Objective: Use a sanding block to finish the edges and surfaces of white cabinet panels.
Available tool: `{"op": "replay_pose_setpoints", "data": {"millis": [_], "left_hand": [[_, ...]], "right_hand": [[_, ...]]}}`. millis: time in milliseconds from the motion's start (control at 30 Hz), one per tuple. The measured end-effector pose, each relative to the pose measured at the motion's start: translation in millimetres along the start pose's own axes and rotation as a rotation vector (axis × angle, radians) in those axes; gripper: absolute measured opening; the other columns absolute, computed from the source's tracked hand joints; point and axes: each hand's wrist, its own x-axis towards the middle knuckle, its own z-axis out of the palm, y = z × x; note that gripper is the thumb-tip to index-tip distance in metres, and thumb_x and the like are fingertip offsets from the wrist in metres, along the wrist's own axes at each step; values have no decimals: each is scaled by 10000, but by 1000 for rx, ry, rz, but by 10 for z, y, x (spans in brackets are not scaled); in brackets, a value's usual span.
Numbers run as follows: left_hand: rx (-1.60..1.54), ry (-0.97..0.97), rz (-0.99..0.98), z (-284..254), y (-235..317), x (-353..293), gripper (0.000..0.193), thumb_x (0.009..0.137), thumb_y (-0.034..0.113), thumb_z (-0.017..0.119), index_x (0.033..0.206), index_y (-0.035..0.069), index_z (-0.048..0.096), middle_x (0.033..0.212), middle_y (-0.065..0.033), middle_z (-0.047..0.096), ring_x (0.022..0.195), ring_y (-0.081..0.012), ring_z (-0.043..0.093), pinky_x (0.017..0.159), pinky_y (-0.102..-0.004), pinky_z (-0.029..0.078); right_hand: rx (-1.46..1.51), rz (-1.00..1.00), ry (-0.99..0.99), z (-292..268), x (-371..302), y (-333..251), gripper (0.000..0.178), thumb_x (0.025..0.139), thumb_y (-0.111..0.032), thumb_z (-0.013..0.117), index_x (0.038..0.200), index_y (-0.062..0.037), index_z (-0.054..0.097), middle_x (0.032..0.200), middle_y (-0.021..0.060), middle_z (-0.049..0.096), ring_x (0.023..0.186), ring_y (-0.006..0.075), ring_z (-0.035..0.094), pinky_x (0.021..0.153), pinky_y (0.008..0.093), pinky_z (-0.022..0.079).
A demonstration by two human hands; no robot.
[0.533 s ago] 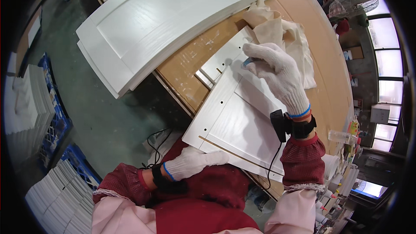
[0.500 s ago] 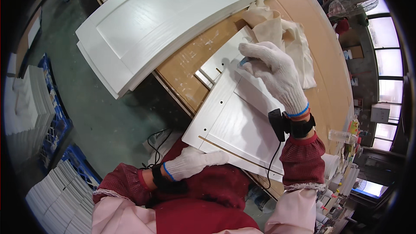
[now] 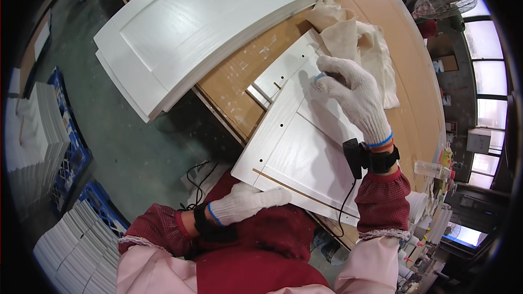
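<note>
A white panel door (image 3: 305, 144) with a recessed middle, small dark holes and a slot along its near edge lies tilted on the bench, overlapping another white panel (image 3: 264, 84). My left hand (image 3: 248, 205), in a white knit glove, grips the near edge by the left corner, its thumb side along the rim. Over the panel's far part is my right hand (image 3: 351, 90), also gloved, with curled fingers closed around a small blue-edged thing (image 3: 319, 77). Most of that thing is hidden by the glove, so its kind does not show.
Large curved white panels (image 3: 180, 32) are stacked at the far left of the brown bench (image 3: 411, 98). A cream cloth (image 3: 376, 57) lies crumpled beyond my right hand. Blue pallets (image 3: 71, 141) bear stacked white boards at left. A clear bottle (image 3: 430, 170) stands at right.
My right hand has shifted right over the panel, uncovering a dark hole near its far end. My left hand stays at the near edge.
</note>
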Motion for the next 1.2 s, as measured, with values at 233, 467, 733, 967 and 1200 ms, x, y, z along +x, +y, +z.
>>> {"op": "replay_pose_setpoints", "data": {"millis": [233,467,733,967,1200], "left_hand": [[5,-89,246,-12,-29,188,372,893,203,722,1210,24,644,1131,-44,674,1009,-125,600,898,-280,481],[-70,-71,139,22,-17,194,240,912,92,668,1118,-31,654,1035,-89,700,959,-148,663,875,-277,533],[-106,-62,104,14,-26,172,218,916,93,670,1088,-40,652,1020,-88,698,961,-152,668,857,-285,545],[-51,-49,89,6,-27,177,244,915,98,678,1118,-35,653,1051,-74,694,975,-140,660,890,-274,527],[-71,-48,132,30,7,166,220,900,56,679,1103,-26,668,1070,-78,699,1009,-133,650,904,-268,520]], "right_hand": [[68,84,-49,-27,-277,-85,365,829,-19,696,1190,10,643,1117,80,637,987,149,620,895,268,490],[-59,-85,127,-61,-178,98,337,820,34,658,1156,6,659,1065,93,650,961,160,635,876,268,495],[-79,-176,60,34,-35,60,250,843,-87,645,1089,-46,667,934,136,634,858,274,640,788,336,505],[-182,-120,-11,-57,-25,104,319,833,55,646,1145,-5,671,1019,84,660,922,168,637,833,269,500],[-143,-237,-19,-22,2,69,255,847,-10,614,1087,-68,678,900,100,609,811,226,619,741,301,488]]}}
